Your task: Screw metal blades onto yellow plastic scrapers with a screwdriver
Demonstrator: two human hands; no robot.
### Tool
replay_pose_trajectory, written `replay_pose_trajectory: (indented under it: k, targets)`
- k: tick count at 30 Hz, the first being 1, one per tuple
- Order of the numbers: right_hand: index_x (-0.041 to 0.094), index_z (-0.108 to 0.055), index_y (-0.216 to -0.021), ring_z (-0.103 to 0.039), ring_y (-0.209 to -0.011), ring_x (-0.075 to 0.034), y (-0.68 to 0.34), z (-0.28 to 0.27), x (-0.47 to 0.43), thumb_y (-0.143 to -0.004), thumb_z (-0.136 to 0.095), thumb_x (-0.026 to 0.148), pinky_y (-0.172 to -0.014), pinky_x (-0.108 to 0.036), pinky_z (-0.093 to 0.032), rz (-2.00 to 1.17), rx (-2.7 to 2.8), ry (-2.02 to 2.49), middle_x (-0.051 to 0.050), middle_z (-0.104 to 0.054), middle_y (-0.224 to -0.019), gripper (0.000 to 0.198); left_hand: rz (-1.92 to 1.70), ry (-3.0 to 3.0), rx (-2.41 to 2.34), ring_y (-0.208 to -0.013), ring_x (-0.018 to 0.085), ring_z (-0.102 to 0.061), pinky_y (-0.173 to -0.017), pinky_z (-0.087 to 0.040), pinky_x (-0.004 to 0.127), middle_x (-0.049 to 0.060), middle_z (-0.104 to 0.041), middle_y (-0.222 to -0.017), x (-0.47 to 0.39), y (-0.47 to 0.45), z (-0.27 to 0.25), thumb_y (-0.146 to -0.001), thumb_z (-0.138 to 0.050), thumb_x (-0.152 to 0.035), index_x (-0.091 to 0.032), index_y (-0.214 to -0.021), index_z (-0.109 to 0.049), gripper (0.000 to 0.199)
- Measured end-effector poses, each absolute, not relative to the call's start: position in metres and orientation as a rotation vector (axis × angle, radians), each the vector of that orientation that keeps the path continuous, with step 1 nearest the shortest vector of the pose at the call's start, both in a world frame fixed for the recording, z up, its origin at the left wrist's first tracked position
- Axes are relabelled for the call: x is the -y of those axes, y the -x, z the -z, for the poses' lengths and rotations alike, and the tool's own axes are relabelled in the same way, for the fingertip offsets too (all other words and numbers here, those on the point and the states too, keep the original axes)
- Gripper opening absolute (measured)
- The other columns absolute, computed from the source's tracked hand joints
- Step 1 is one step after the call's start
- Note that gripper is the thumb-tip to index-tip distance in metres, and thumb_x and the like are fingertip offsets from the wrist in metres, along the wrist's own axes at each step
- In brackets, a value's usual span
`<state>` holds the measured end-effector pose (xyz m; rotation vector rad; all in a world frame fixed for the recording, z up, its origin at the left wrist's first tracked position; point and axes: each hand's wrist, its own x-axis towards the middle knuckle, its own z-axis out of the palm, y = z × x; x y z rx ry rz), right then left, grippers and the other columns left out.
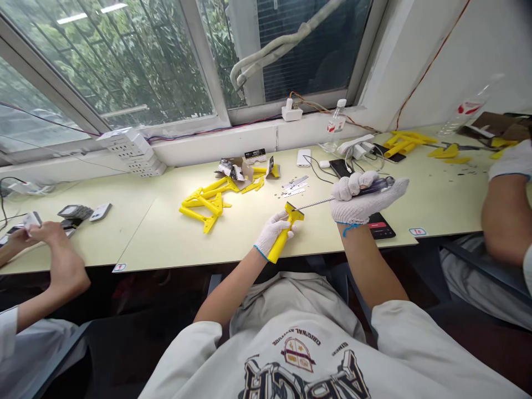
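My left hand [273,235], in a white knit glove, is closed around a yellow scraper [281,244] near the table's front edge. The scraper's wide head points up and away from me. In my right hand [353,199], also gloved, is a screwdriver [315,203] with a dark, partly see-through handle. Its long metal shaft reaches left, and the tip meets the scraper's head. Whether a screw sits under the tip is too small to tell. Beyond my hands lie metal blades [296,185] with small loose parts around them.
Several yellow scraper handles [208,202] are piled left of centre, beside an opened cardboard box [241,172]. Behind my right hand are a power strip [356,145], cables, phones and a plastic bottle [334,124]. Co-workers' hands [54,238] are at the left, and another gloved hand [513,160] is at the right.
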<state>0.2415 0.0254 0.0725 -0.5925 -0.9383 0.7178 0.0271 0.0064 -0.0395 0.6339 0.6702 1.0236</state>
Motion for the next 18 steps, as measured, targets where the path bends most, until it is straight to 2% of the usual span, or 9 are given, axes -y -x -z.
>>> replay_pose_trajectory:
  k: [5, 9, 12, 15, 18]
  targets:
    - [0.023, -0.019, -0.072, -0.02, -0.041, -0.01, -0.241, -0.07, -0.027, -0.081, -0.024, 0.108, -0.039, -0.029, -0.022, -0.77, 0.86, 0.567, 0.003, -0.016, -0.055, 0.086, -1.019, -0.626, -0.671, -0.078, 0.013, -0.07, -0.06, -0.05, 0.022, 0.017, -0.07, -0.134, -0.007, -0.026, 0.04, -0.069, -0.081, -0.009, -0.014, -0.14, -0.067, 0.073]
    - [0.022, -0.026, -0.068, -0.025, -0.04, -0.011, -0.232, -0.067, -0.024, -0.092, -0.025, 0.098, -0.039, -0.029, -0.023, -0.746, 0.73, 0.461, 0.001, -0.02, -0.054, 0.079, -1.036, -0.592, -0.656, -0.077, 0.012, -0.07, -0.058, -0.05, 0.021, 0.016, -0.07, -0.133, -0.009, -0.026, 0.043, -0.069, -0.081, -0.007, -0.014, -0.136, -0.069, 0.068]
    - [0.022, -0.033, -0.067, -0.034, -0.042, -0.013, -0.224, -0.067, -0.016, -0.099, -0.03, 0.087, -0.041, -0.029, -0.03, -0.656, 0.727, 0.436, -0.001, -0.029, -0.056, 0.072, -1.078, -0.546, -0.658, -0.077, 0.011, -0.069, -0.057, -0.051, 0.02, 0.014, -0.07, -0.132, -0.01, -0.026, 0.044, -0.072, -0.079, -0.006, -0.017, -0.137, -0.069, 0.067]
    - [0.023, -0.042, -0.07, -0.045, -0.049, -0.015, -0.223, -0.07, -0.01, -0.097, -0.041, 0.084, -0.046, -0.029, -0.037, -0.66, 0.956, 0.642, -0.003, -0.038, -0.061, 0.067, -1.102, -0.526, -0.64, -0.077, 0.01, -0.068, -0.056, -0.051, 0.018, 0.013, -0.07, -0.134, -0.009, -0.025, 0.043, -0.074, -0.076, -0.005, -0.021, -0.146, -0.066, 0.075]
    - [0.023, -0.055, -0.077, -0.054, -0.057, -0.018, -0.23, -0.074, -0.009, -0.097, -0.052, 0.08, -0.049, -0.028, -0.038, -0.745, 1.248, 0.886, -0.005, -0.045, -0.063, 0.06, -1.094, -0.532, -0.588, -0.078, 0.009, -0.067, -0.055, -0.05, 0.016, 0.012, -0.068, -0.139, -0.009, -0.023, 0.041, -0.076, -0.075, -0.004, -0.025, -0.152, -0.063, 0.08]
